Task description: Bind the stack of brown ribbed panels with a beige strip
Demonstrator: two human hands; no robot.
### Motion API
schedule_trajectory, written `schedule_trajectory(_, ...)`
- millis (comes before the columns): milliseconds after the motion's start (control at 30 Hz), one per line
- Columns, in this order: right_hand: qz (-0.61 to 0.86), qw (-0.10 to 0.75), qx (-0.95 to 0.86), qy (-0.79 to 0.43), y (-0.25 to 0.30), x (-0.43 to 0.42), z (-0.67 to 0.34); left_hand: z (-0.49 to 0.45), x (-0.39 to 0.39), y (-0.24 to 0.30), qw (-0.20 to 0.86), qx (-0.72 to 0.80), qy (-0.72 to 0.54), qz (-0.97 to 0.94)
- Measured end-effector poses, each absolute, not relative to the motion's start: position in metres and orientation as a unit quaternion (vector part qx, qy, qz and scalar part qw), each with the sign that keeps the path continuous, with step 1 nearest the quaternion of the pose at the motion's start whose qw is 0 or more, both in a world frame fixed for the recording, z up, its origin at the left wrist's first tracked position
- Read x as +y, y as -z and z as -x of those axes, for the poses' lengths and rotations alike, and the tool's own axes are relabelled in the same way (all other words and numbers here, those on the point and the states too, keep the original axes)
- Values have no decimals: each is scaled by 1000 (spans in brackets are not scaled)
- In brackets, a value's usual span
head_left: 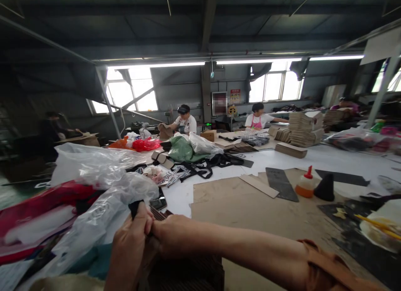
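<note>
The person's two hands meet at the near side of the desk (180,196), left of the middle. The left hand (129,245) is upright, its grip pinching a small black piece (135,207) that pokes up above the thumb. The right hand (171,234) comes in from the right, its forearm lying across the near side and a brown sleeve (326,261) pushed back; its fingers are curled against the left hand's fingers, and whether its grip pinches the same piece cannot be told. Under and just beyond the hands is a stack of dark brown pieces (191,272), partly hidden by them and in shadow at the near edge.

To the left, a clear plastic bag (94,170) spreads beside the left hand, with red fabric (46,203) under and beside it. To the right, a brown cardboard sheet (219,203) covers much of the near desk. On its far part lie a pale strip (259,186) and a dark grey panel (282,184); just right of the panel stand a bottle of orange liquid with a red tip (305,185) and a black cone (325,188). Farther off, black straps (205,170) lie near a green bag (181,149), and tall stacks of brown pieces (305,130) stand at the far right. Two co-workers, one in a white top (189,125) and one in a pink apron (257,122), are beyond the desk's far side.
</note>
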State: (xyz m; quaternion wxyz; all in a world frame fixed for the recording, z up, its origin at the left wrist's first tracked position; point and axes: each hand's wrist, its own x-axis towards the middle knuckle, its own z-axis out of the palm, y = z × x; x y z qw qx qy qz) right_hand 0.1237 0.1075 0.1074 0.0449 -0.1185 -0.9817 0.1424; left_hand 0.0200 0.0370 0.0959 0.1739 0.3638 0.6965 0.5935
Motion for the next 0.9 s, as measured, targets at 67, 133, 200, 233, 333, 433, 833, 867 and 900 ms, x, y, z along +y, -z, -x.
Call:
schedule_trajectory(67,140,97,-966,-196,-103,112,-125,-23,33,-90,182,702,-591,-354)
schedule_trajectory(133,161,143,-942,-258,-98,117,-126,-25,27,-76,209,671,-633,-324)
schedule_trajectory(200,187,170,-919,-303,-94,120,-127,-28,20,-63,224,645,-651,-331)
schedule_trajectory(233,192,178,-912,-315,-93,121,-127,-29,17,-58,224,642,-642,-355)
schedule_trajectory(333,170,185,-905,-343,-94,120,-126,-35,13,-55,209,658,-573,-441)
schedule_trajectory(433,139,183,-909,-349,-97,121,-128,-38,19,-62,190,677,-529,-475)
schedule_trajectory(833,196,242,-601,-736,-93,160,-133,-41,19,-64,181,687,-543,-448)
schedule_trajectory(867,215,247,-538,-777,-91,164,-130,-41,17,-62,163,678,-546,-464)
schedule_trajectory(900,232,255,-497,-796,-89,167,-127,-41,15,-61,136,671,-544,-486)
